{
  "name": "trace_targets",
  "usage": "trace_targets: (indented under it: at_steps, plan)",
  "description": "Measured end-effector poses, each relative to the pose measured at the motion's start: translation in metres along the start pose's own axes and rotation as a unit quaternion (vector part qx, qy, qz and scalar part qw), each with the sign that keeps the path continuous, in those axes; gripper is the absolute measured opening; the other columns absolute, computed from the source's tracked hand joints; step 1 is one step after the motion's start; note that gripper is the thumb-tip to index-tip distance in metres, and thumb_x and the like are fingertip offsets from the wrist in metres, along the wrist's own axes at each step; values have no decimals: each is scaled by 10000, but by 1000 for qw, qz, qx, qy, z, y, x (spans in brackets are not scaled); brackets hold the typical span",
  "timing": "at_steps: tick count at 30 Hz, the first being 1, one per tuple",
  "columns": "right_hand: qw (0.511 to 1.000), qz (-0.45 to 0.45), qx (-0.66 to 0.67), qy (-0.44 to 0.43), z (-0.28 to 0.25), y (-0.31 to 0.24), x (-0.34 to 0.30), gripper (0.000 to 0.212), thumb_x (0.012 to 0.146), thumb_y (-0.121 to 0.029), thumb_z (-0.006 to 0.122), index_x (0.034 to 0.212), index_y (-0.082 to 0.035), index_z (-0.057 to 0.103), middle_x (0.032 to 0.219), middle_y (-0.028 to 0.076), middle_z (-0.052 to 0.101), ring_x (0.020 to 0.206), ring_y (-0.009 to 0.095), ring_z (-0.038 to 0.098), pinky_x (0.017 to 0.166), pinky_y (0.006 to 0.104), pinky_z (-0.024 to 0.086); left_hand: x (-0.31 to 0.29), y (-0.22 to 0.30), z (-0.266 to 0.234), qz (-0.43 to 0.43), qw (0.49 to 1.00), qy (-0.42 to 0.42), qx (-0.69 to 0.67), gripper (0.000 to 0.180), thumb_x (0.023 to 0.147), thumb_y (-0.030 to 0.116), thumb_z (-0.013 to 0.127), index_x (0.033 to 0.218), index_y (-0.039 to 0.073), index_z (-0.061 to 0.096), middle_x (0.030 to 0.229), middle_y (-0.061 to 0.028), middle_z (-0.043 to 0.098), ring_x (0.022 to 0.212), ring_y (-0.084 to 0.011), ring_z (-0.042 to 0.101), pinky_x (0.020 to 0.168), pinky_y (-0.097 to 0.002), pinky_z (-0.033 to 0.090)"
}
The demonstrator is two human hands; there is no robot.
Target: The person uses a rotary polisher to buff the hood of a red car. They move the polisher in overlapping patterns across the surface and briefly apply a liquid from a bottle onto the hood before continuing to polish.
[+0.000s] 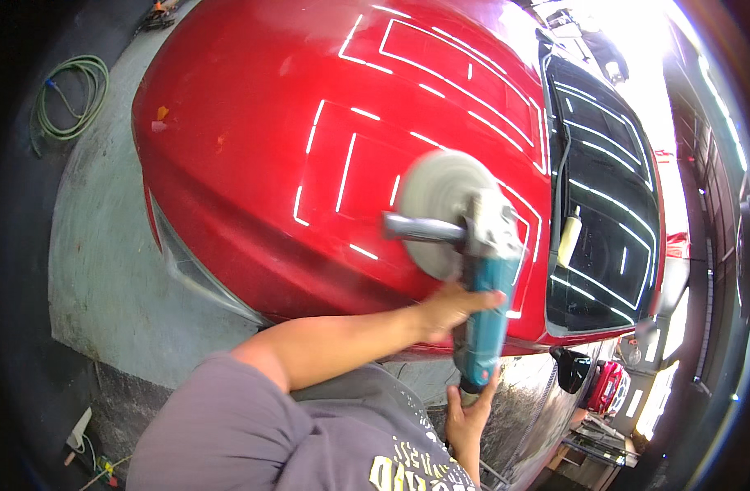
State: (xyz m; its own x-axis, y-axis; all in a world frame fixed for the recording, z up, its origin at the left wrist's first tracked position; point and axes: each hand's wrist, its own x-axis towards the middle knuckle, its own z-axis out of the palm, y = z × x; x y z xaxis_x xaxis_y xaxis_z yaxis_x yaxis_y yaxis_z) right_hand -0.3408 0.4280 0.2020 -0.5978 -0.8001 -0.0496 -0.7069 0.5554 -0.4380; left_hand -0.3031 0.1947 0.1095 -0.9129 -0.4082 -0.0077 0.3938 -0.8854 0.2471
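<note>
A teal and grey power polisher (488,303) with a round whitish pad (436,196) is held over the red car hood (260,164). The pad looks blurred, and I cannot tell whether it presses on the paint. My left hand (457,309) is closed round the polisher's body, just behind its metal head. At the back end of the tool, my right hand (470,413) grips its rear part. A side handle (424,229) sticks out to the left of the head, with no hand on it.
A pale bottle (569,237) lies on the dark windshield (604,164). The black side mirror (571,370) juts out at the lower right. A coiled green hose (72,96) rests on the floor at the far left. Another red car (608,386) stands at the right.
</note>
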Motion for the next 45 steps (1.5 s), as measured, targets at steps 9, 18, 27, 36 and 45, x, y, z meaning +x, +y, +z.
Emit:
trace_targets:
  at_steps: [9,18,27,36,45]
  plan:
    - [968,-158,33,-194,34,-97,57,980,979,-236,814,1731,-42,217,1083,328,746,899,505,759,787,535,598,-123,101,-48,153,985,71,26,1053,849,686,861,1621,120,424,1507,-190,614,1440,-360,586,1199,-593,518]
    - [988,-55,90,-115,10,-58,31,922,939,-93,766,1696,-81,239,1119,318,733,934,478,761,823,519,597,-76,34,-24,45,998,39,4,744,913,488,885,1438,64,571,1332,-124,678,1260,-273,679,1121,-527,570]
    - [936,252,233,71,-38,43,-52,726,1018,-79,755,1610,-73,334,930,37,649,672,104,578,573,282,489,50,-133,49,-170,978,-84,90,668,906,500,887,1378,87,658,1248,-83,709,1149,-219,669,1042,-409,530]
    - [960,226,116,118,-25,57,-127,770,968,-149,815,1596,9,399,1331,144,642,1191,251,601,1092,374,465,-2,-159,49,-265,952,-116,98,708,917,478,884,1463,124,604,1319,-63,665,1257,-223,620,1050,-501,533]
    - [992,87,73,-54,-8,-7,-73,884,964,-161,805,1680,-94,290,1241,340,737,1147,490,750,955,515,594,-92,-46,3,-101,994,4,33,589,956,243,862,1449,98,573,1323,-72,673,1251,-231,651,1130,-482,529]
